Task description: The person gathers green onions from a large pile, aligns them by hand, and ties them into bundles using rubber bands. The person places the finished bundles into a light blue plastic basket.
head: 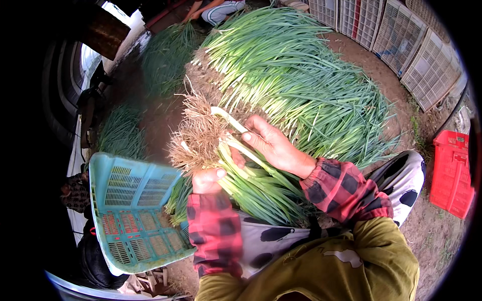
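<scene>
My left hand (208, 180) grips a bunch of green onions (256, 188) just below its shaggy brown roots (199, 139). The green leaves of the bunch trail down to the right across my lap. Between thumb and fingers of my right hand (276, 146) is the pale stalk of a single green onion (229, 118), bent at its root end and lying above the bunch. Some fingers of the right hand are hidden behind stalks. A large heap of green onions (301, 75) lies on the ground beyond my hands, roots towards the left.
A blue-green plastic crate (135, 165) stands tilted at my left, with more green onions beside it. Smaller onion piles (169, 56) lie farther left. Pale plastic crates (399, 37) line the back right; a red crate (452, 173) is at far right. Another person's hands (194, 15) work at the top.
</scene>
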A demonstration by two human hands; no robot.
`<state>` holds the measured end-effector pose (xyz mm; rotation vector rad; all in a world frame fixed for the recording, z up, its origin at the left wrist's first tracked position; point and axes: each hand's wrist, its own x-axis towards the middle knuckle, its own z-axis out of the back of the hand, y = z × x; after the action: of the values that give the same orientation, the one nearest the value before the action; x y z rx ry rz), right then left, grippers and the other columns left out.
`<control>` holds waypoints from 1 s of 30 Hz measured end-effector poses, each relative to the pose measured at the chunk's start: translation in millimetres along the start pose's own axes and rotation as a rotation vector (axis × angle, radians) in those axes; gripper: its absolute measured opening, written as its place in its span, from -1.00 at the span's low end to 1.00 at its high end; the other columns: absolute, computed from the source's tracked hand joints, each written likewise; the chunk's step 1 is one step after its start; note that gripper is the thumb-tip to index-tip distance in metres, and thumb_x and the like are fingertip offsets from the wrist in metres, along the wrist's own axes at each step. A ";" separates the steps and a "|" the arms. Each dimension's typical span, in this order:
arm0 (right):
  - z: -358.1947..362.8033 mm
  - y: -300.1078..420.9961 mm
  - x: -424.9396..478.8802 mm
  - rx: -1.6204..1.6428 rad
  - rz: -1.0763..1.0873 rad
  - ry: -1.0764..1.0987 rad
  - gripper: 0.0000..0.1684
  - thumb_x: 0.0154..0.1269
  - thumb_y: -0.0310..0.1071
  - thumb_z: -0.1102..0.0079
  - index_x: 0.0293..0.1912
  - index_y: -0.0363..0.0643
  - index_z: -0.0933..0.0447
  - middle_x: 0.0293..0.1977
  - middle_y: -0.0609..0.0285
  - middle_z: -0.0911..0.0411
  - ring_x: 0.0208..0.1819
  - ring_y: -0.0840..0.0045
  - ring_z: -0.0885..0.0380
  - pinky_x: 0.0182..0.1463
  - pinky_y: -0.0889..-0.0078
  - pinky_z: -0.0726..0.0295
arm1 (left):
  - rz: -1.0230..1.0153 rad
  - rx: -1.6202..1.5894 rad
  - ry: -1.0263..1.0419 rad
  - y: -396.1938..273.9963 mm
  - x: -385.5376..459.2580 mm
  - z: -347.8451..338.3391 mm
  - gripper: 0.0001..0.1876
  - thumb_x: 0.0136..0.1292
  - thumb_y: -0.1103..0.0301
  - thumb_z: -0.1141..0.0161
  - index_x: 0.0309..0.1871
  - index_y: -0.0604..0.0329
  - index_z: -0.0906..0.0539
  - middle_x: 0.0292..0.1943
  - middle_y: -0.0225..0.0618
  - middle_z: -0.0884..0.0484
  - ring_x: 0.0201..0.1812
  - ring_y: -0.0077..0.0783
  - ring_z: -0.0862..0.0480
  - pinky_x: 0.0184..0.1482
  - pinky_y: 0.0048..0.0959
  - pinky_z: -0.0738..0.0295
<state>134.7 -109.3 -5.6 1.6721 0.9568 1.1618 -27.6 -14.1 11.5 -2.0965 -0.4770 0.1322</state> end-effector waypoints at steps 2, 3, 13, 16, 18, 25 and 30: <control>5.5 -10.0 1.7 -0.037 -0.048 0.023 -0.70 0.47 -0.18 -0.03 -0.24 -0.25 -0.39 -0.36 0.26 -0.49 -0.27 0.70 -0.38 -0.16 0.51 -0.46 | -0.003 0.019 0.022 -5.8 -1.0 2.7 -0.11 -0.08 0.28 -0.29 0.39 0.20 -0.15 -0.32 -0.15 -0.48 -0.25 -0.19 -0.54 -0.11 -0.22 -0.54; 9.2 -13.9 2.1 -0.058 -0.069 0.034 -0.71 0.47 -0.19 -0.04 -0.24 -0.25 -0.39 -0.36 0.27 -0.48 -0.27 0.70 -0.37 -0.17 0.51 -0.45 | -0.032 -0.018 0.036 -7.6 -1.7 4.4 -0.20 -0.09 0.32 -0.30 0.29 0.24 -0.22 -0.30 -0.15 -0.49 -0.22 -0.20 -0.54 -0.09 -0.23 -0.54; 14.0 -24.8 -11.0 -0.130 -0.200 0.115 -0.62 0.45 -0.15 -0.03 -0.02 -0.29 -0.50 -0.37 0.12 -0.61 -0.30 0.57 -0.53 -0.13 0.41 -0.52 | -0.081 0.002 0.074 -4.8 -0.9 24.1 -0.51 -0.07 0.28 -0.32 -0.08 0.34 -0.46 -0.28 -0.15 -0.53 -0.14 -0.25 -0.53 0.01 -0.27 -0.47; 10.0 -9.1 -10.2 -0.329 -0.224 0.194 -0.55 0.46 -0.12 -0.01 0.12 -0.27 -0.44 -0.26 -0.03 -0.62 -0.25 0.27 -0.60 -0.08 0.33 -0.54 | -0.080 -0.021 0.059 -3.2 -2.4 23.0 -0.52 -0.07 0.28 -0.33 -0.09 0.34 -0.47 -0.28 -0.15 -0.54 -0.15 -0.25 -0.55 -0.01 -0.30 -0.48; 5.9 -10.6 -13.2 -0.480 -0.017 0.192 -0.43 0.44 -0.12 0.00 0.29 -0.26 -0.26 -0.14 -0.20 -0.56 -0.17 -0.11 -0.55 -0.08 0.13 -0.55 | -0.036 -0.040 0.033 -2.5 -2.4 22.5 -0.53 -0.07 0.28 -0.32 -0.10 0.34 -0.48 -0.28 -0.14 -0.55 -0.16 -0.25 -0.56 -0.04 -0.31 -0.50; 13.0 4.1 -9.0 -0.841 -0.020 0.104 -0.31 0.38 -0.17 -0.07 0.35 -0.26 -0.10 -0.18 -0.28 -0.54 -0.20 -0.11 -0.57 -0.13 0.05 -0.56 | -0.134 -0.055 -0.161 4.0 1.5 7.9 -0.51 -0.02 0.40 -0.30 0.01 0.41 -0.45 -0.27 -0.09 -0.57 -0.20 -0.21 -0.60 -0.08 -0.29 -0.56; 29.3 51.8 -6.4 -0.533 0.102 0.178 -0.26 0.45 -0.25 -0.02 0.47 -0.15 0.05 0.16 -0.16 -0.41 0.07 0.11 -0.55 0.13 0.33 -0.49 | -0.252 0.056 -0.438 0.1 3.6 -3.9 -0.50 0.02 0.52 -0.29 0.07 0.41 -0.43 -0.22 -0.07 -0.60 -0.18 -0.20 -0.63 -0.10 -0.30 -0.61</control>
<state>166.8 -138.9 35.3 1.2117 0.5962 1.4986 -23.2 -15.8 13.9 -1.9321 -0.9826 0.4568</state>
